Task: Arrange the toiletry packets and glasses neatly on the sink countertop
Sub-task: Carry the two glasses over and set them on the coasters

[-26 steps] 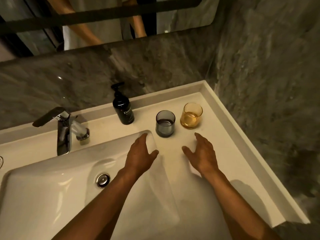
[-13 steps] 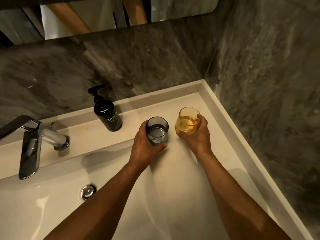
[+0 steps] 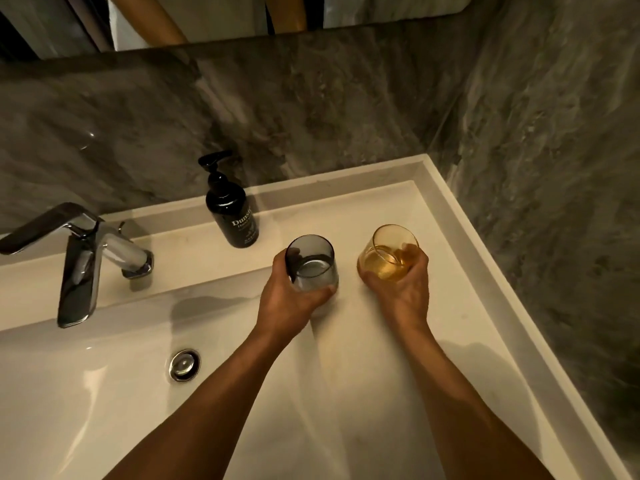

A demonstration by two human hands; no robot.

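Note:
A smoky grey glass [image 3: 311, 263] stands upright on the white sink countertop [image 3: 384, 206], with my left hand [image 3: 289, 299] wrapped around its near side. To its right is an amber glass [image 3: 389, 252], tilted slightly, and my right hand [image 3: 403, 289] grips it from the near right side, fingers showing through the glass. The two glasses are a hand's width apart. No toiletry packets are in view.
A black pump bottle [image 3: 230, 211] stands at the back, left of the grey glass. A chrome faucet [image 3: 81, 258] sits at the left above the basin with its drain [image 3: 184, 364]. Dark marble walls close the back and right; a raised rim [image 3: 485, 258] edges the counter.
A second ago both hands were open and short of the glasses. They reached forward and closed, the left on the grey glass and the right on the amber glass, and they still hold them.

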